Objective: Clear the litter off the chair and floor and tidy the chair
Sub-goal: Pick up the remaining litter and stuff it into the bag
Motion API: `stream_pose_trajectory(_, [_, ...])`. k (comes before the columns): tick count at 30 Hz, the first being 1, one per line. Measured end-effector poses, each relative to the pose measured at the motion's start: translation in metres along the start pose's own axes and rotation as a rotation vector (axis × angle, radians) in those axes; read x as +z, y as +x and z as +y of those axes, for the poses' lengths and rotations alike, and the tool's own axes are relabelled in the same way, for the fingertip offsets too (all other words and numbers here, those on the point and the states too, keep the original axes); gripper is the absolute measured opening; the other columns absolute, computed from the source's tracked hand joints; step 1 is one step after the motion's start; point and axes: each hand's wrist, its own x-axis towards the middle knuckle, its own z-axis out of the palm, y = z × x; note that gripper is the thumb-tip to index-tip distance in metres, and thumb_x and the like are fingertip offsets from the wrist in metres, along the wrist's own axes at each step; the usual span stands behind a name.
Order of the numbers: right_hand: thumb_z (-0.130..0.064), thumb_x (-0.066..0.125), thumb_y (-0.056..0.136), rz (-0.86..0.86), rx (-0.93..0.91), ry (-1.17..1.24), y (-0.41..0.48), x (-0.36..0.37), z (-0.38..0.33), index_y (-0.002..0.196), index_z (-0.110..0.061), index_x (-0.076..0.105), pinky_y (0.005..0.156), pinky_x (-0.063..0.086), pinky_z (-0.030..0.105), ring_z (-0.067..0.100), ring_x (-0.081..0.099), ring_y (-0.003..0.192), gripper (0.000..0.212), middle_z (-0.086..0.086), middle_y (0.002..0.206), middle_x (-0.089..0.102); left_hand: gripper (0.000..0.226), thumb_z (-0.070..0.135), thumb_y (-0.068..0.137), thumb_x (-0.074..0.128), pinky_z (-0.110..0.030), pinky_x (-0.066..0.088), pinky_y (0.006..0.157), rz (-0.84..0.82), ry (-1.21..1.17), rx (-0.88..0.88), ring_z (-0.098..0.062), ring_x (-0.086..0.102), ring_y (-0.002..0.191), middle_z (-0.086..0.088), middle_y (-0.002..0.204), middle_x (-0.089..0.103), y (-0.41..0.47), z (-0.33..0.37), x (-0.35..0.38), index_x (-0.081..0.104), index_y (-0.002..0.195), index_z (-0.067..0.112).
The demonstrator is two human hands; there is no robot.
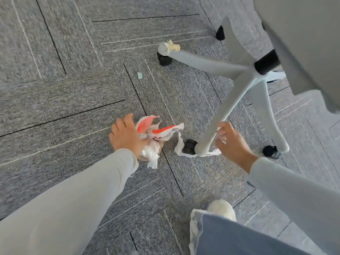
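Reaching down over the carpet floor (64, 89), seen from the head camera, both hands work beside the base of the chair (237, 70).

The left hand (127, 135) grips a crumpled bundle of litter (154, 133), white paper with red-orange flaps, low over the carpet. Its fingers (127, 119) are curled over the bundle's left side, so the paper spills out to their right and below the palm. The bundle's long axis runs from a white tail near the wrist up and to the right, and the red-orange flaps point toward the chair.

A white strip (179, 146) lies on the floor just right of the bundle. It runs downward past the near caster (189, 146), bends round it, then passes rightward under the tip of the chair leg toward the right hand (233, 144). That hand's fingers (221, 138) are curled against the leg, with something pale among them; motion blur hides whether they pinch the strip's end.

A yellowish wad (173, 46) sits at the tip of a farther leg. A small green scrap (140, 75) lies on the carpet between that wad and the bundle.
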Motion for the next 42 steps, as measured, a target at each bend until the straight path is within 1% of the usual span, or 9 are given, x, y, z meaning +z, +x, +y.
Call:
stream_pose_trajectory(7, [-0.010,0.053,0.085,-0.099,-0.194,-0.166,0.016,-0.019,-0.026,0.125,-0.024,0.043,0.091,0.038,0.027,0.014,0.048,0.108,0.043,-0.002,0.125,0.051,0.096,0.056,0.061,0.072,-0.045,0.032,0.100,0.065,0.060,0.265,-0.034,0.037,0.121,-0.013,0.134,0.038,-0.006,0.020,0.002,0.025,0.138,0.021])
stream_pose_trajectory(11, [-0.010,0.058,0.082,-0.211,-0.399,-0.806,0.032,-0.016,-0.016,0.124,-0.026,0.046,0.110,0.026,0.049,0.022,0.038,0.127,0.047,-0.003,0.132,0.049,0.061,0.055,0.069,0.059,-0.047,0.043,0.092,0.233,0.124,0.733,-0.030,0.051,0.108,-0.007,0.118,0.053,-0.023,0.047,0.001,0.047,0.116,0.019])
stream_pose_trajectory(13, [-0.024,0.061,0.082,-0.302,-0.456,-1.006,0.035,-0.009,-0.005,0.130,-0.024,0.038,0.111,0.016,0.055,0.025,0.027,0.134,0.053,0.001,0.141,0.040,0.036,0.039,0.082,0.050,-0.041,0.048,0.086,-0.030,0.110,0.960,-0.025,0.056,0.097,-0.005,0.113,0.055,-0.039,0.062,0.016,0.053,0.108,0.014])
stream_pose_trajectory(17, [-0.046,0.060,0.078,-0.291,-0.562,-1.189,0.042,0.008,0.002,0.127,-0.021,0.035,0.106,0.021,0.053,0.033,0.035,0.125,0.061,0.010,0.136,0.040,0.045,0.024,0.091,0.045,-0.037,0.051,0.066,-0.441,0.093,0.655,-0.029,0.062,0.084,-0.011,0.130,0.042,-0.057,0.074,0.060,0.033,0.132,0.008])
stream_pose_trajectory(20, [-0.035,0.064,0.077,-0.242,-0.596,-1.118,0.047,0.013,0.007,0.122,-0.021,0.042,0.107,0.021,0.049,0.030,0.037,0.122,0.052,0.008,0.131,0.045,0.052,0.020,0.091,0.049,-0.033,0.043,0.056,-0.446,-0.046,0.516,-0.023,0.056,0.068,-0.004,0.091,0.051,-0.054,0.074,0.075,0.024,0.135,0.007])
stream_pose_trajectory(26, [-0.030,0.064,0.079,-0.328,-0.569,-1.071,0.039,0.005,0.021,0.128,-0.024,0.040,0.112,0.011,0.049,0.030,0.030,0.132,0.055,0.005,0.136,0.047,0.026,0.029,0.094,0.047,-0.040,0.052,0.071,-0.609,0.072,0.520,-0.027,0.060,0.072,-0.010,0.081,0.062,-0.060,0.087,0.070,0.053,0.091,0.004])
stream_pose_trajectory(29, [-0.035,0.063,0.078,-0.350,-0.590,-1.084,0.043,0.001,0.018,0.121,-0.025,0.046,0.108,0.018,0.049,0.030,0.037,0.125,0.048,0.002,0.129,0.053,0.023,0.012,0.095,0.040,-0.040,0.048,0.069,-0.734,0.086,0.534,-0.026,0.052,0.068,-0.006,0.063,0.046,-0.074,0.091,0.080,0.052,0.077,0.004])
stream_pose_trajectory(33, [-0.041,0.063,0.076,-0.362,-0.609,-1.086,0.047,-0.001,0.016,0.117,-0.025,0.049,0.104,0.028,0.048,0.029,0.043,0.117,0.046,0.000,0.119,0.058,0.035,0.021,0.094,0.047,-0.038,0.051,0.063,-0.651,0.000,0.472,-0.022,0.056,0.066,-0.006,0.080,0.055,-0.074,0.079,0.079,0.036,0.123,0.006])
stream_pose_trajectory(42, [-0.043,0.063,0.076,-0.358,-0.590,-1.072,0.056,-0.004,0.005,0.116,-0.025,0.050,0.101,0.031,0.046,0.027,0.045,0.111,0.045,-0.002,0.116,0.059,0.015,0.007,0.094,0.043,-0.030,0.039,0.063,-0.657,0.172,0.522,-0.021,0.047,0.066,0.002,0.061,0.039,-0.045,0.076,0.077,0.058,0.090,0.004])
